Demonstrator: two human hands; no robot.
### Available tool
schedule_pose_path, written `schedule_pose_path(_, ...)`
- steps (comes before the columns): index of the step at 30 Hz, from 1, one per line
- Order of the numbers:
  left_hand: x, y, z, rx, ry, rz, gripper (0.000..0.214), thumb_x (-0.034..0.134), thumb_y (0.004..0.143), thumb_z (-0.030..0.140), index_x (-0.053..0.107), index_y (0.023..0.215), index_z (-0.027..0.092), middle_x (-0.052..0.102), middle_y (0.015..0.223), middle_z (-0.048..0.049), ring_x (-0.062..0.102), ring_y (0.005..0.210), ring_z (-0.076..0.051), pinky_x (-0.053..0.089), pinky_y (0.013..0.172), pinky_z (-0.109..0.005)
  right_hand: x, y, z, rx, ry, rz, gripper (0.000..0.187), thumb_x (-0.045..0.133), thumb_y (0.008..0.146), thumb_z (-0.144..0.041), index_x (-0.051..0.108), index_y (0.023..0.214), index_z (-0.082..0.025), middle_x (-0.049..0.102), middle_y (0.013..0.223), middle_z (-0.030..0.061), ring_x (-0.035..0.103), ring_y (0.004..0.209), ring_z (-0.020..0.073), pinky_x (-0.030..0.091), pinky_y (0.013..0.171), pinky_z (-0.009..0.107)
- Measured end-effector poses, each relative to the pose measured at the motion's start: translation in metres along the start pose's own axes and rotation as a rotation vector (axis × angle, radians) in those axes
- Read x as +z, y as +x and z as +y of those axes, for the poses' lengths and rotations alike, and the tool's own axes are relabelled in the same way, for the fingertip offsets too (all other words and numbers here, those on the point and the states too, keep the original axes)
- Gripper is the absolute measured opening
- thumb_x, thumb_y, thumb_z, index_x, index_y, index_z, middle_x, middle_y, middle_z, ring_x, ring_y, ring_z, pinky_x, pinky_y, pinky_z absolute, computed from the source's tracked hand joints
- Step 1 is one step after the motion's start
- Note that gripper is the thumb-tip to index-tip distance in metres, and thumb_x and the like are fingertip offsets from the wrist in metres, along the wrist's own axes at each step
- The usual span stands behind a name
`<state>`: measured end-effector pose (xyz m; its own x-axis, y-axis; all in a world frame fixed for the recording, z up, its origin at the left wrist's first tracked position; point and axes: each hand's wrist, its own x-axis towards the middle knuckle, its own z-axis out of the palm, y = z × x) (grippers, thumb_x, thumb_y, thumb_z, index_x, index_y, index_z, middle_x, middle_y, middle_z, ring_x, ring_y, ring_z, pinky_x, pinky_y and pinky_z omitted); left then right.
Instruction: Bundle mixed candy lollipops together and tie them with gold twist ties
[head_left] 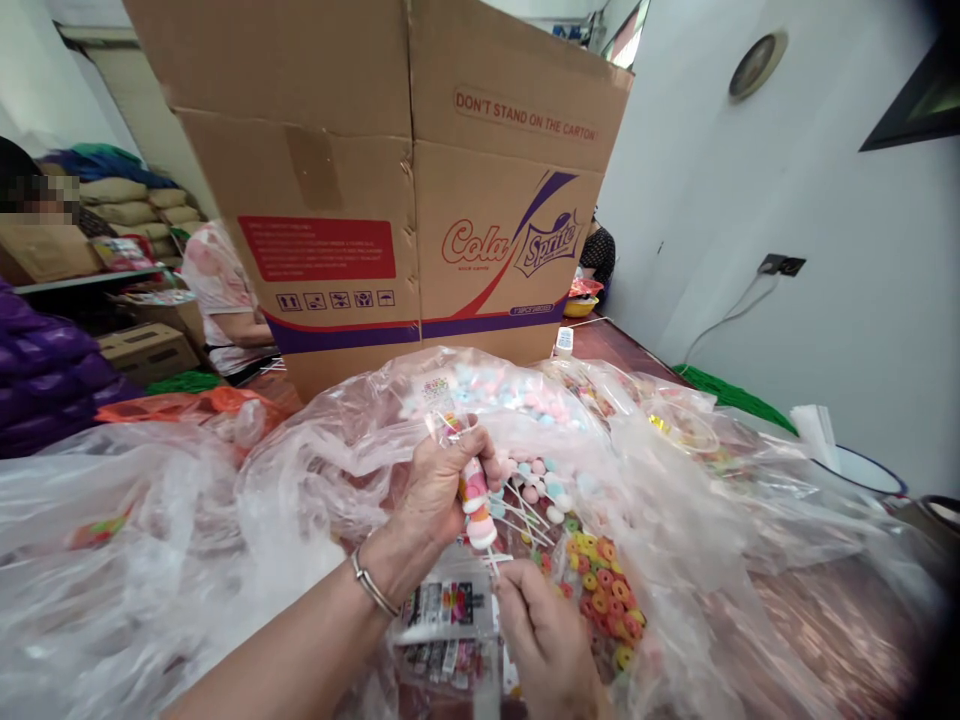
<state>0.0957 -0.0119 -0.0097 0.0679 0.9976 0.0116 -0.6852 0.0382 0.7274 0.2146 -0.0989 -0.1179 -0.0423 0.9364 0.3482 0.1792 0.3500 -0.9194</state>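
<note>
My left hand [439, 485] is closed around a candy skewer [478, 510], a stack of pink, orange and white gummy pieces that tilts down toward me. A clear wrapper shows above my left fingers, around the top of the stack. The fingers of my right hand [544, 635] pinch the white stick at its lower end. Just beyond the skewer lie loose white sticks [525, 515] and pastel round candies [536, 485]. Yellow and red gummy rings [604, 590] are heaped right of my hands. Printed clear wrappers [442, 605] lie below my left wrist.
A tall cardboard carton [412, 200] stands in front. Clear plastic sheeting [300, 500] spreads around the candies on both sides. More pastel candies [517, 390] sit in plastic near the carton. People sit at left and behind the carton. A white basin [870, 470] is at far right.
</note>
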Motion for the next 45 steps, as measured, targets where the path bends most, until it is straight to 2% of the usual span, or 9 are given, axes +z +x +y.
schedule_pose_path(3, 0.0, -0.007, -0.011, -0.006, 0.01, 0.016, 0.032, 0.082, 0.065, 0.021, 0.059, 0.086, 0.016, 0.063, 0.054, 0.0036, 0.055, 0.04, -0.01, 0.045, 0.038, -0.018, -0.003, 0.006, 0.004, -0.478, -0.556, 0.212, 0.014, 0.048, 0.095, -0.019, 0.061, 0.088, -0.019, 0.059, 0.059, -0.0016, 0.055, 0.052, 0.013, 0.042, 0.058, 0.024)
schedule_pose_path(5, -0.002, -0.012, -0.017, -0.016, 0.015, 0.031, 0.036, 0.084, 0.064, 0.02, 0.059, 0.089, 0.016, 0.065, 0.055, 0.0033, 0.056, 0.041, -0.011, 0.044, 0.037, -0.018, -0.003, 0.008, 0.004, -0.505, -0.633, 0.257, 0.017, 0.045, 0.096, -0.018, 0.06, 0.088, -0.019, 0.058, 0.058, -0.0018, 0.055, 0.052, 0.0132, 0.042, 0.058, 0.023)
schedule_pose_path(16, -0.013, 0.002, -0.001, -0.025, -0.003, 0.101, 0.03, 0.088, 0.061, 0.024, 0.063, 0.074, 0.012, 0.067, 0.058, -0.0006, 0.062, 0.047, -0.014, 0.051, 0.042, -0.022, 0.002, 0.002, -0.005, -0.172, -0.428, 0.173, 0.025, 0.044, 0.097, -0.033, 0.06, 0.083, -0.02, 0.058, 0.066, 0.0006, 0.053, 0.062, 0.0142, 0.039, 0.062, 0.025)
schedule_pose_path(22, -0.006, -0.013, -0.02, -0.036, -0.039, 0.08, 0.034, 0.088, 0.061, 0.03, 0.063, 0.077, 0.013, 0.065, 0.057, 0.0014, 0.059, 0.045, -0.011, 0.052, 0.047, -0.023, 0.007, 0.016, -0.03, 0.404, 0.317, 0.017, 0.034, 0.05, 0.089, -0.052, 0.053, 0.078, -0.02, 0.032, 0.046, -0.0096, 0.024, 0.041, 0.0076, 0.019, 0.04, 0.02)
schedule_pose_path(26, -0.012, -0.004, -0.001, -0.049, -0.05, 0.121, 0.027, 0.084, 0.065, 0.025, 0.062, 0.073, 0.013, 0.065, 0.059, 0.0, 0.062, 0.048, -0.014, 0.054, 0.046, -0.024, -0.004, 0.015, -0.035, 0.51, 0.436, -0.086, 0.04, 0.056, 0.083, -0.06, 0.051, 0.076, -0.02, 0.029, 0.042, -0.0114, 0.02, 0.037, 0.0063, 0.015, 0.037, 0.019)
schedule_pose_path(33, -0.014, 0.005, 0.012, -0.055, -0.02, 0.213, 0.022, 0.077, 0.073, 0.017, 0.058, 0.063, 0.013, 0.06, 0.05, 0.0018, 0.058, 0.039, -0.012, 0.054, 0.043, -0.024, -0.018, 0.005, -0.024, -0.236, -0.442, 0.127, 0.024, 0.043, 0.098, -0.027, 0.06, 0.083, -0.019, 0.055, 0.061, -0.0019, 0.052, 0.054, 0.0121, 0.038, 0.054, 0.023)
schedule_pose_path(38, -0.009, -0.006, -0.003, -0.072, -0.021, 0.26, 0.036, 0.088, 0.063, 0.027, 0.054, 0.06, 0.014, 0.06, 0.051, 0.003, 0.058, 0.04, -0.011, 0.058, 0.048, -0.027, -0.012, 0.013, -0.023, -0.679, -0.873, 0.265, 0.018, 0.046, 0.095, -0.01, 0.06, 0.086, -0.016, 0.054, 0.052, -0.0042, 0.048, 0.042, 0.01, 0.038, 0.059, 0.024)
schedule_pose_path(41, -0.003, -0.011, -0.011, -0.063, -0.031, 0.264, 0.038, 0.089, 0.063, 0.031, 0.054, 0.061, 0.014, 0.059, 0.05, 0.0045, 0.058, 0.042, -0.01, 0.059, 0.053, -0.027, -0.004, 0.015, -0.02, -0.56, -0.8, 0.232, 0.02, 0.046, 0.096, -0.015, 0.061, 0.082, -0.018, 0.054, 0.052, -0.0033, 0.05, 0.045, 0.0109, 0.038, 0.057, 0.025)
schedule_pose_path(45, -0.004, -0.008, -0.009, -0.08, -0.042, 0.262, 0.031, 0.084, 0.072, 0.027, 0.056, 0.066, 0.015, 0.06, 0.053, 0.0041, 0.056, 0.042, -0.008, 0.06, 0.054, -0.027, 0.002, 0.012, -0.02, 0.02, -0.164, 0.042, 0.031, 0.04, 0.098, -0.037, 0.058, 0.079, -0.02, 0.045, 0.051, -0.0052, 0.04, 0.044, 0.0101, 0.028, 0.044, 0.022)
